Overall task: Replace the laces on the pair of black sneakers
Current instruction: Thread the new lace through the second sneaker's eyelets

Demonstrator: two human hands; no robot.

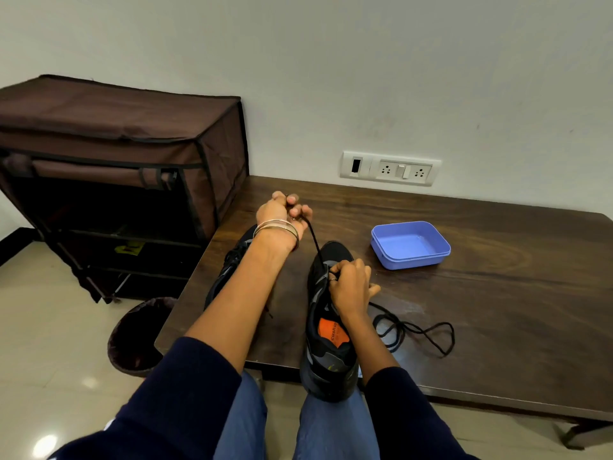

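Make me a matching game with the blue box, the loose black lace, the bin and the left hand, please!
Things:
1. blue box
2. loose lace
3. bin
4. left hand

Places or states:
A. on the floor beside the table
B. pulling a lace up from the sneaker
C. open and empty on the table
D. lying tangled on the table, right of the sneaker

Pairs: 1-C, 2-D, 3-A, 4-B
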